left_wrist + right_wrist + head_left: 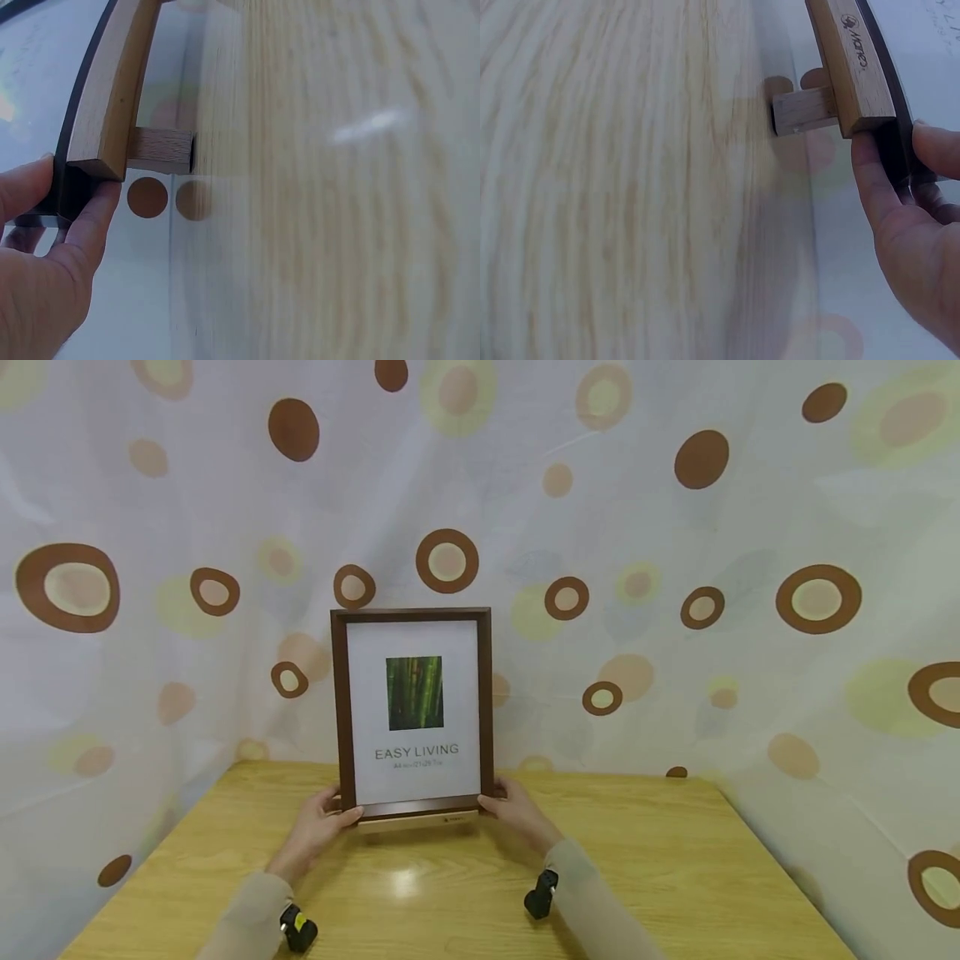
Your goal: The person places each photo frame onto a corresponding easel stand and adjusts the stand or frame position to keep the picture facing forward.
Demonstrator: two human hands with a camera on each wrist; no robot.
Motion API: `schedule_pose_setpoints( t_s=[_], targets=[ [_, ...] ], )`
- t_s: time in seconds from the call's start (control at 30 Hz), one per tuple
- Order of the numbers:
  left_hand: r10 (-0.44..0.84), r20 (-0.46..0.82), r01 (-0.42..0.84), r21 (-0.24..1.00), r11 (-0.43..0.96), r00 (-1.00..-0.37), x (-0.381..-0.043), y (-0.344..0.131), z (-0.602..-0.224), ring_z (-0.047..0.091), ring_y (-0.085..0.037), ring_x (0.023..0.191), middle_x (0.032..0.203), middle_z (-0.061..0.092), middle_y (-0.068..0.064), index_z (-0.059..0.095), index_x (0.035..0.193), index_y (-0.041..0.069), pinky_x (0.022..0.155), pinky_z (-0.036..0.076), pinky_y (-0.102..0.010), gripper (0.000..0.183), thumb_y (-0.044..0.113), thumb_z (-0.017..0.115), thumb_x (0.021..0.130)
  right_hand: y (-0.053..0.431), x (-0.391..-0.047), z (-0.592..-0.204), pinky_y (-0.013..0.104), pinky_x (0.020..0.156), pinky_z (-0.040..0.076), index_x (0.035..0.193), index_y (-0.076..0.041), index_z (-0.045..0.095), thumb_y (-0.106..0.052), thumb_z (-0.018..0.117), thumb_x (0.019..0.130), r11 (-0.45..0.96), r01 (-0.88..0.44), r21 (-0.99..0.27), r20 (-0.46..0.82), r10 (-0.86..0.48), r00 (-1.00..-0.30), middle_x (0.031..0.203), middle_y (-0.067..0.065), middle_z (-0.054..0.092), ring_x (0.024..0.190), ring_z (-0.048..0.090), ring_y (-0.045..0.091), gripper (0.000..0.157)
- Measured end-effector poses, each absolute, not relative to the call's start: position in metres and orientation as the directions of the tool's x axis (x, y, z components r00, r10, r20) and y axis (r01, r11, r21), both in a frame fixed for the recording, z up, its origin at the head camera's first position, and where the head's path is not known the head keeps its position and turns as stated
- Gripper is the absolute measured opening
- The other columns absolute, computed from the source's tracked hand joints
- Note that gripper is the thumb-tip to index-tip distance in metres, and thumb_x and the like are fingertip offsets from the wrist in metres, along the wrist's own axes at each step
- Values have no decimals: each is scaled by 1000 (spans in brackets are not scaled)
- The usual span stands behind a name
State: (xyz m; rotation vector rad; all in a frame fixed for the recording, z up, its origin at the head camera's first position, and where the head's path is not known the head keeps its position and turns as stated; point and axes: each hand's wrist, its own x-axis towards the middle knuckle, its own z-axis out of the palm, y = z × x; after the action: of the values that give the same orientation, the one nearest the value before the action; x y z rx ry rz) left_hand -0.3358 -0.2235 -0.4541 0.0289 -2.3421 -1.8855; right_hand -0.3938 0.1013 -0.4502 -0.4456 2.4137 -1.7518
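Note:
A dark brown picture frame (414, 710) stands upright, with a white mat, a green bamboo picture and the words "EASY LIVING". Below it is the light wooden ledge of a stand (420, 822), with a short foot touching or close to the tabletop. My left hand (315, 827) grips the frame's lower left corner, thumb in front. At the lower right corner my right hand (521, 814) holds the frame the same way. In the left wrist view, a finger (94, 221) lies under the end of the ledge. The right wrist view shows a logo on the ledge (855, 67).
The yellowish wood-grain table (637, 860) has a glossy top. Behind and at both sides hangs a pale sheet (637, 527) with brown and green spots. A small black camera is strapped on each wrist, the left one (298, 928) and the right one (542, 895).

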Motion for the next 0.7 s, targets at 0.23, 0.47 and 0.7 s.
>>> schedule_pose_setpoints(
  t_s=[0.23,0.47,0.7],
  targets=[
    [-90,88,70,980,186,-992,-338,-212,-455,61,-25,105,128,55,-30,44,141,-6,86,58,-32,56,3,67,91,115,-389,-449,52,102,47,142,10,39,-17,62,97,306,-133,-943,42,-287,-957,137,26,50,127,49,42,57],
    [-67,93,82,984,161,-993,-341,-200,-458,62,-24,102,127,56,-29,44,141,-5,87,58,-31,56,2,66,91,129,-382,-447,54,103,46,142,11,37,-17,64,96,339,-140,-930,49,-264,-963,140,29,47,129,45,46,61],
    [-45,109,100,980,173,-993,-345,-188,-456,61,-29,108,129,56,-29,45,141,-4,91,57,-36,55,5,67,91,142,-382,-449,50,100,49,141,9,41,-14,63,96,302,-137,-943,54,-267,-962,135,25,53,125,51,41,55]
  ],
)
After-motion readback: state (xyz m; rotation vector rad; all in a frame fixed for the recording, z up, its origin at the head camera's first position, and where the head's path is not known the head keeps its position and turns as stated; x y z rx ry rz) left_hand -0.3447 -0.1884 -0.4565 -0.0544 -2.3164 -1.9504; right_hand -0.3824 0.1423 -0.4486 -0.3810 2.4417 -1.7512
